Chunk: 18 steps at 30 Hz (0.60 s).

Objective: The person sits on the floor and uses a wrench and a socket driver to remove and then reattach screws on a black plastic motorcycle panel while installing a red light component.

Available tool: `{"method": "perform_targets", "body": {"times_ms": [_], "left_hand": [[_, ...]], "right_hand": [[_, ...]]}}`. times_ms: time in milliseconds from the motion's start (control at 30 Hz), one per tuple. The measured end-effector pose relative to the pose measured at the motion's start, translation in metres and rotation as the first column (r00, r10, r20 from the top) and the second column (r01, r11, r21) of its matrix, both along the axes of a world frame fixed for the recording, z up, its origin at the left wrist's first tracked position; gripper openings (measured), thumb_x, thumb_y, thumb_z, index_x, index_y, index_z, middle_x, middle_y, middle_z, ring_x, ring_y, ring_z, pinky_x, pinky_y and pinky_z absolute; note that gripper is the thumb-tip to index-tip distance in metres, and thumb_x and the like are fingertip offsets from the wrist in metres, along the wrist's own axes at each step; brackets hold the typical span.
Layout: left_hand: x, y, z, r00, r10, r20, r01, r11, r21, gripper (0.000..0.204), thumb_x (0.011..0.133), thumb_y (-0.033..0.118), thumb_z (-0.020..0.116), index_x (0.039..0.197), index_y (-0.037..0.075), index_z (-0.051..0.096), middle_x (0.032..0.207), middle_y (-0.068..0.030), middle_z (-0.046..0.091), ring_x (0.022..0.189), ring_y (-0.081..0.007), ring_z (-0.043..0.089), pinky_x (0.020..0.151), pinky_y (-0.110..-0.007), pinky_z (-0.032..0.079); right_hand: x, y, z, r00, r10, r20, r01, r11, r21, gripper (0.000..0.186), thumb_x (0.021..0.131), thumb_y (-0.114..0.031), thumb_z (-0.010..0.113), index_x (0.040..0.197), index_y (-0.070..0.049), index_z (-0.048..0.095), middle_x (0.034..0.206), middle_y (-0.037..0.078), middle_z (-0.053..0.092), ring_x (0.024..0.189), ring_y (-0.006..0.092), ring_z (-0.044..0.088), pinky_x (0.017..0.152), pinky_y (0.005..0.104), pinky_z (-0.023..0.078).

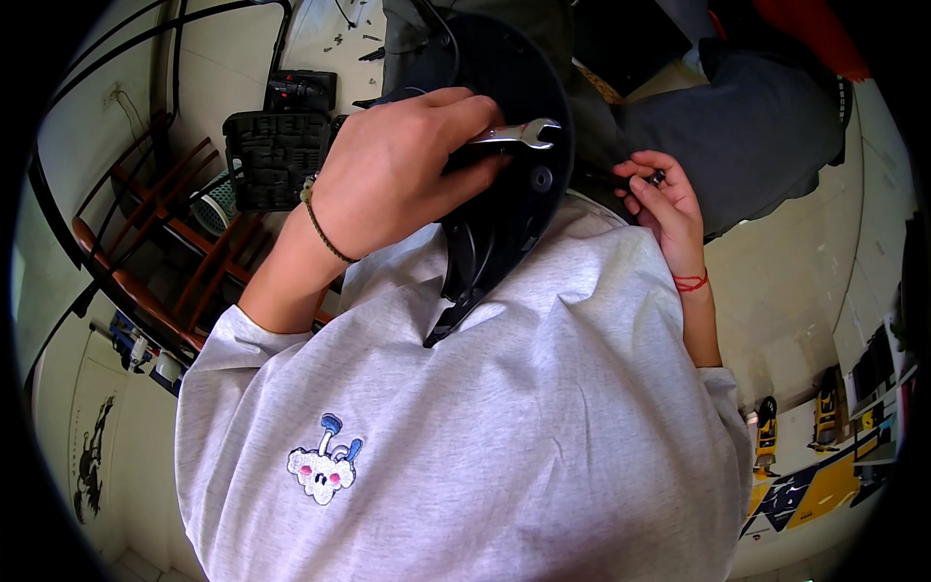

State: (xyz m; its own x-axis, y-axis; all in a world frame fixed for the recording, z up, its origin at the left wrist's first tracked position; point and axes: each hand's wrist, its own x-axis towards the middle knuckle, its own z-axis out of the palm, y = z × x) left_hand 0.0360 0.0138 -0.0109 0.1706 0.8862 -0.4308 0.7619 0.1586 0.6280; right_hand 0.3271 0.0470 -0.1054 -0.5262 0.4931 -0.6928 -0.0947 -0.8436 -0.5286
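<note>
My left hand is closed around a silver open-end wrench, its jaw sticking out past the fingers to the right. Beneath that hand lies a large black curved plastic part, resting on my lap and against my shirt, its narrow end pointing toward my belly. A round hole or fitting shows on its surface near the wrench. Off to the right, my right hand pinches a small dark rod-like piece between thumb and fingers, close to the part's right edge. The fingers hide most of that piece.
At the left stands an open black tool case, with a dark power tool behind it. Small loose pieces lie on the floor beyond. A wooden chair and a green basket are farther left. Yellow tools are at lower right.
</note>
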Motion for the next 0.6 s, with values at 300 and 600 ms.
{"method": "perform_targets", "body": {"times_ms": [300,600], "left_hand": [[-0.0011,0.0018,0.0021,0.999,0.005,0.036,-0.005,1.000,0.007,0.018,0.080,0.020,0.064,0.091,0.007,0.058,0.083,-0.0082,0.061,0.071,-0.0311,0.061,0.058,-0.040,0.048],[-0.0025,0.0026,0.0018,0.999,-0.034,0.023,0.034,0.999,-0.036,0.017,0.078,0.017,0.064,0.089,0.006,0.058,0.082,-0.0088,0.059,0.072,-0.0312,0.060,0.060,-0.039,0.048]], "right_hand": [[-0.0012,0.0006,0.0005,1.000,0.001,-0.003,-0.001,1.000,-0.002,0.027,0.090,-0.001,0.053,0.116,-0.001,0.050,0.106,0.012,0.062,0.077,0.0079,0.051,0.076,0.0214,0.044],[-0.0003,0.0007,0.0003,1.000,0.007,0.004,-0.007,1.000,-0.003,0.027,0.090,-0.001,0.053,0.116,-0.001,0.049,0.106,0.013,0.062,0.074,0.0066,0.049,0.077,0.0215,0.045]]}}
